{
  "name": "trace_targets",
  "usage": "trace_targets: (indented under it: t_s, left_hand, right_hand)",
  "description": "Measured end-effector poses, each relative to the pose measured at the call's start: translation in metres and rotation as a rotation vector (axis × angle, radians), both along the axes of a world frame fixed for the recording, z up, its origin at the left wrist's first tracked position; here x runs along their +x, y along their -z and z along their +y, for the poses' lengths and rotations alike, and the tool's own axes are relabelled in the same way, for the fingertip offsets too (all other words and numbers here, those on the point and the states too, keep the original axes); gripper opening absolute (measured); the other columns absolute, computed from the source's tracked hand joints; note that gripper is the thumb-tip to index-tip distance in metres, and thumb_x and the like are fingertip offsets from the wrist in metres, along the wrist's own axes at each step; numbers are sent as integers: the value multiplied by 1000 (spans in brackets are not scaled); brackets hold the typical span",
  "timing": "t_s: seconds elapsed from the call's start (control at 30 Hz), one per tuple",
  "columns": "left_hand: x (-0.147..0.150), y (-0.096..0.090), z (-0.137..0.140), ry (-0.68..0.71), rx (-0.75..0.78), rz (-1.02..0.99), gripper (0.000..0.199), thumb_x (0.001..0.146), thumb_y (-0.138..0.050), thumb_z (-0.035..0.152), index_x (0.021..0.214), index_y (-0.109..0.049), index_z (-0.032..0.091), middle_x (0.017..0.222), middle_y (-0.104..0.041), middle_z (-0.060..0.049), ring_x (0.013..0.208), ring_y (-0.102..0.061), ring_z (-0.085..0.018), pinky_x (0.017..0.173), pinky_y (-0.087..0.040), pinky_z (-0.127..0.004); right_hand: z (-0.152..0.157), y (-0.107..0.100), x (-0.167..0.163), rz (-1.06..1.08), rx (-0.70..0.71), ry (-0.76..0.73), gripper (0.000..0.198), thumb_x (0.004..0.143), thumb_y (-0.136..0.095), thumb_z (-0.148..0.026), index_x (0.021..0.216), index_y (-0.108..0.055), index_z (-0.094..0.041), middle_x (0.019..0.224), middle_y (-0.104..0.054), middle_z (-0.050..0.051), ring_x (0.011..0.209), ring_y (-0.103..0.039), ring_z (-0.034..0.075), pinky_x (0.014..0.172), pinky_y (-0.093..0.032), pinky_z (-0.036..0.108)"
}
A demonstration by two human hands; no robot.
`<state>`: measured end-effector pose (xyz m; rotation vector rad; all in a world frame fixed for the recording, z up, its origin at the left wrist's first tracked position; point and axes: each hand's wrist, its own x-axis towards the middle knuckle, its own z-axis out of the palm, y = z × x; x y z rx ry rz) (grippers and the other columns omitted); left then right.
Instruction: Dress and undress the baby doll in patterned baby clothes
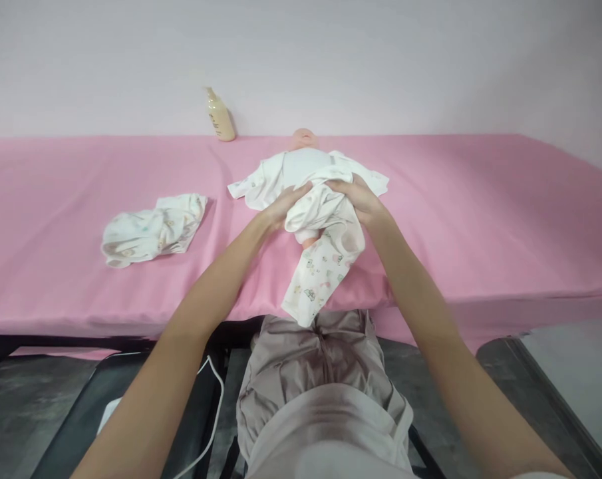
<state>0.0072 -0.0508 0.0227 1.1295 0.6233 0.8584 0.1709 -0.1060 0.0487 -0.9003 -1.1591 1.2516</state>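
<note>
**Bunched garment [325,209] in two hands, its loose end at the brink**

In the head view, we have the fingers of both hands grasping the white garment: our left hand [283,203] takes the bunched cloth from one side, our right hand [364,198] from the other. Just which fingers lie under the folds, we cannot tell. The garment sits over the lower part of a doll [304,138], which lies on its back on the pink-covered desk [480,219], head away from us. A bit of skin-coloured limb [309,241] peeks out below the bunch, and one printed leg of cloth trails to the near edge, over our lap.

That trailing leg is our first worry: brushed by our trousers [325,346], it could pull the bunch askew. The folds hide most of the lower limbs, so we judge that a foot could snag in a crease or enter the wrong opening. A hard tug might drag the doll towards us, since we see nothing bracing it, and ruck up its white top [268,181].

The folded cloth [153,229] to the left and the pump bottle [221,121] by the wall [380,66] lie well apart from our hands, so we expect little trouble there.
</note>
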Motion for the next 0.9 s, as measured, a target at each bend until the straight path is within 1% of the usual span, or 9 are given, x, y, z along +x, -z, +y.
trace_targets:
  t_s: [0.13, 0.2, 0.3, 0.4, 0.5, 0.6, 0.73, 0.8, 0.9]
  left_hand:
    - [-6, 0, 3, 138, 118, 72, 37, 67, -80, 27, 97, -69, 9, 92, -73, -11, 91, -70, -27, 79, -57, -32]
    - [-7, 0, 5, 110, 130, -36, 33, 71, -77, 26, 98, -69, 9, 93, -73, -10, 94, -69, -26, 84, -56, -32]
    - [-6, 0, 4, 111, 83, -221, 27, 82, -66, 28, 101, -68, 10, 96, -73, -10, 102, -67, -24, 92, -53, -32]
    - [-2, 1, 2, 141, 12, -250, 24, 88, -61, 28, 102, -67, 10, 95, -73, -11, 102, -68, -23, 93, -53, -33]
    - [1, 1, -1, 151, -29, -231, 23, 90, -58, 33, 93, -67, 12, 81, -72, -8, 92, -70, -21, 87, -55, -32]
    - [3, 0, -4, 148, -68, -185, 26, 91, -56, 33, 79, -66, 13, 64, -67, -4, 75, -70, -17, 76, -56, -26]
    - [0, -3, -6, 133, -68, -121, 14, 84, -63, 23, 90, -67, 11, 79, -71, -5, 84, -71, -18, 80, -56, -27]
    - [-3, -4, -6, 182, 1, -88, 22, 73, -72, 17, 94, -68, 11, 84, -72, -6, 88, -70, -21, 84, -55, -30]
    - [-5, -6, -7, 249, 133, 0, 37, 60, -78, 11, 96, -68, 11, 88, -73, -7, 88, -70, -23, 88, -53, -33]
  right_hand:
    - [6, 1, -4, 99, 3, 73, 23, 70, -72, -23, 90, -60, -18, 94, -70, 3, 100, -65, 20, 91, -54, 32]
    - [1, 0, -7, 112, -30, 9, 24, 73, -71, -27, 93, -61, -19, 95, -70, 4, 99, -65, 20, 90, -54, 32]
    - [-11, -3, -9, 28, -145, -174, 32, 73, -74, -31, 100, -62, -19, 96, -71, 5, 90, -66, 22, 80, -57, 34]
    - [-19, -5, -8, -52, -293, -266, 35, 70, -77, -25, 102, -63, -18, 95, -71, 6, 80, -67, 22, 70, -57, 35]
    - [-19, -6, -7, -19, -389, -297, 26, 73, -71, -21, 98, -65, -16, 89, -71, 6, 78, -67, 23, 69, -57, 36]
    - [-13, -5, -8, 112, -342, -298, 18, 75, -60, -19, 92, -64, -15, 80, -70, 5, 82, -67, 24, 76, -57, 38]
    - [-6, -5, -9, 278, -233, -278, 14, 77, -52, -19, 87, -61, -16, 73, -67, 3, 80, -65, 21, 82, -56, 37]
    - [-7, -6, -8, 294, -245, -305, 10, 82, -51, -23, 82, -60, -17, 63, -62, 1, 68, -61, 17, 75, -55, 31]
    - [-13, -6, -6, 262, -219, -367, 18, 84, -57, -31, 74, -58, -17, 48, -48, -3, 50, -50, 11, 60, -51, 25]
